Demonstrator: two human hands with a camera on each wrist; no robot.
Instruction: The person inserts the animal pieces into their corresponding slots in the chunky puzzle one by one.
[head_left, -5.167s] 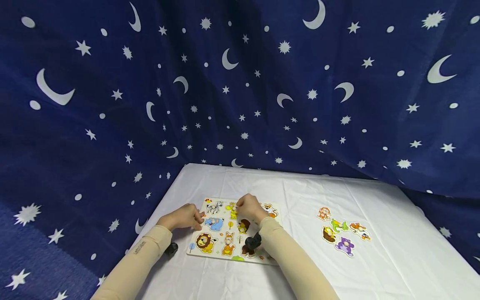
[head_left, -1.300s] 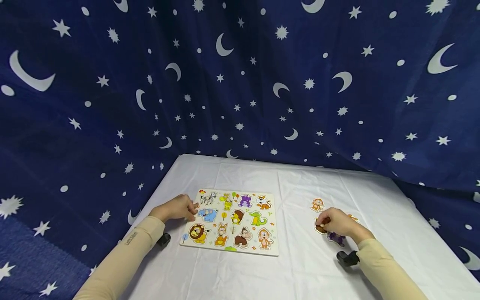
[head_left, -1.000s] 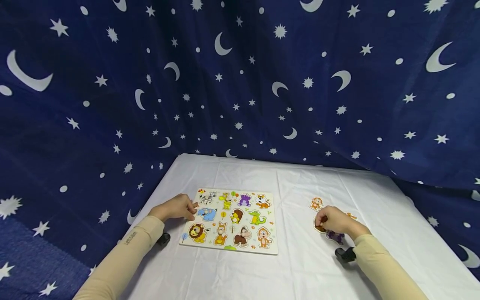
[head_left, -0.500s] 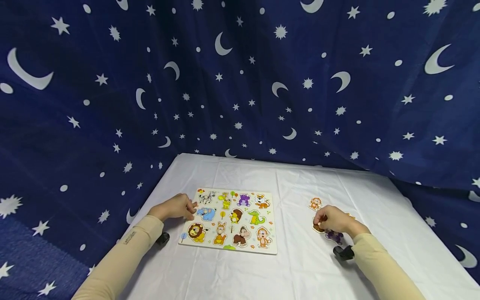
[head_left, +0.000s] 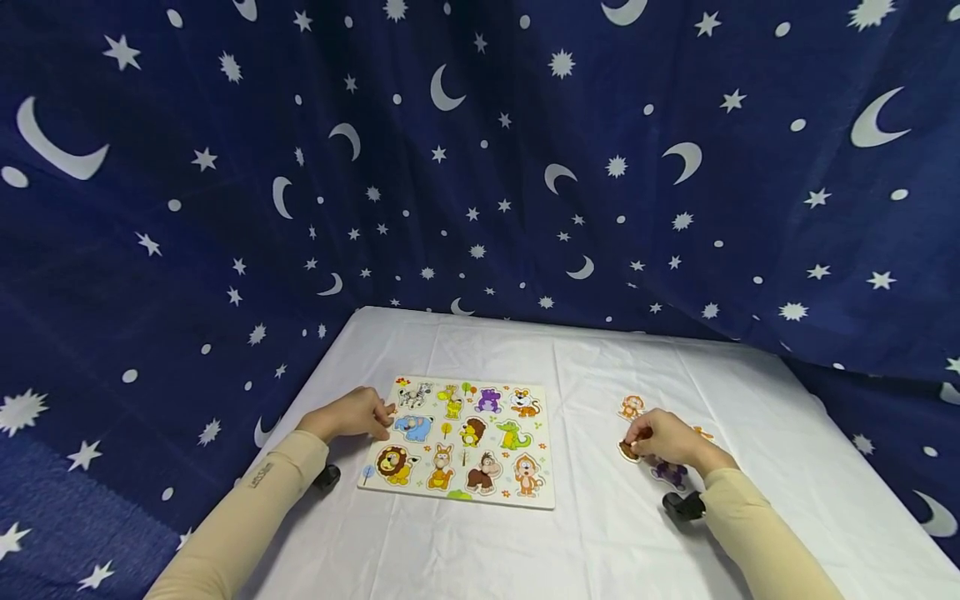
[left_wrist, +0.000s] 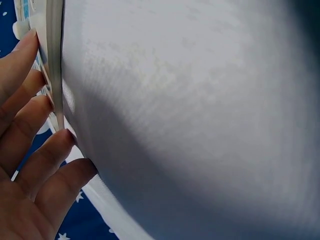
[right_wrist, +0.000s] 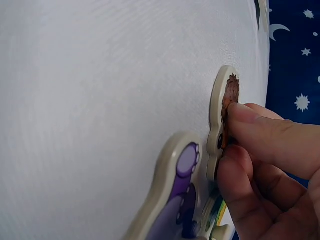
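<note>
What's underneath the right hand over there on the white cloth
The right hand pinches the peg of a brown animal piece. A purple piece pokes out beside it on the white cloth. Further pieces beneath the hand are mostly covered.

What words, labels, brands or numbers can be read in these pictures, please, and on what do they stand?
Small dark print on the left sleeve: too small and blurred to read.
Puzzle board: animal pictures only, no readable words or numbers.
Brown piece pinched by the right hand, and the purple piece beside it: no text.
Star-and-moon cloth: no text.
</note>
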